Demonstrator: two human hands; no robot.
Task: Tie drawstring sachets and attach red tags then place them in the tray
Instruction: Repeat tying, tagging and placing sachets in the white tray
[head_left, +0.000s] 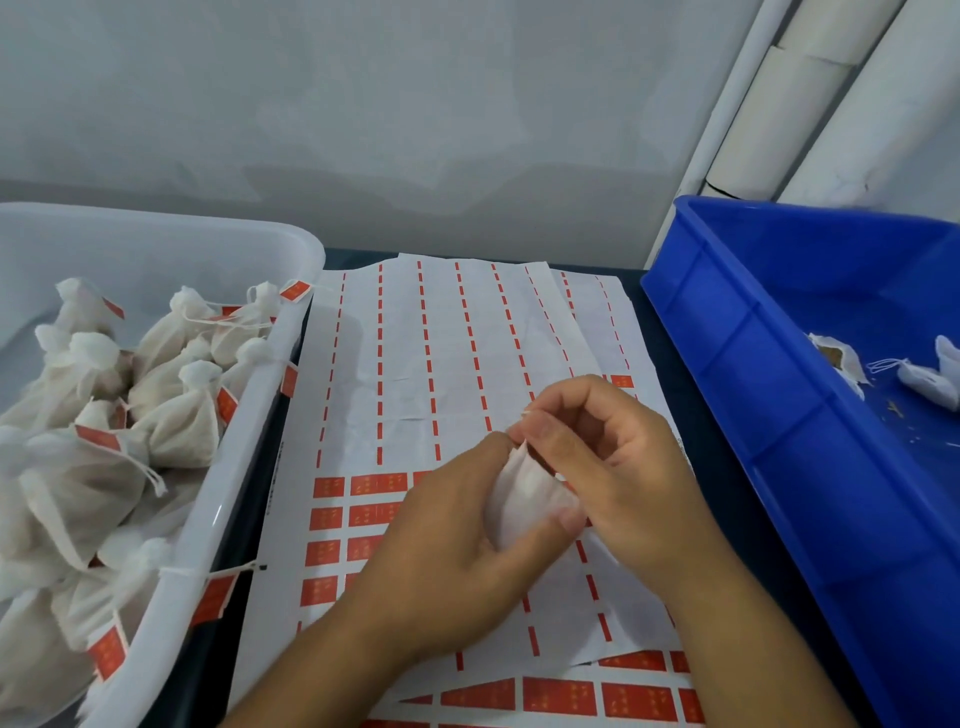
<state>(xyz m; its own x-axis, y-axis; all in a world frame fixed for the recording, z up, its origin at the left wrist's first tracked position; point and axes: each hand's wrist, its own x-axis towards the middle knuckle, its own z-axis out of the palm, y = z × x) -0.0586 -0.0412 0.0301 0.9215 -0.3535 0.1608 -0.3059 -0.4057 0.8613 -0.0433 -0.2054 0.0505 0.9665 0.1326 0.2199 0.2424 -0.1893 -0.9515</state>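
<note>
A small white drawstring sachet (524, 493) is held over the sticker sheet (457, 364) in the middle of the table. My left hand (447, 551) grips the sachet's body from below, thumb pressed against its lower right side. My right hand (608, 457) pinches the sachet's top between thumb and forefinger; a thin white string end shows at the fingertips. Red tags (374, 486) remain in rows on the sheet's lower part. The white tray (244, 415) on the left holds several tied sachets with red tags.
A blue bin (769, 395) on the right holds a few untied sachets (930, 382) and some loose crumbs. A grey wall stands close behind the table. White tubes (779, 104) lean in the back right corner. The dark tabletop shows between sheet and containers.
</note>
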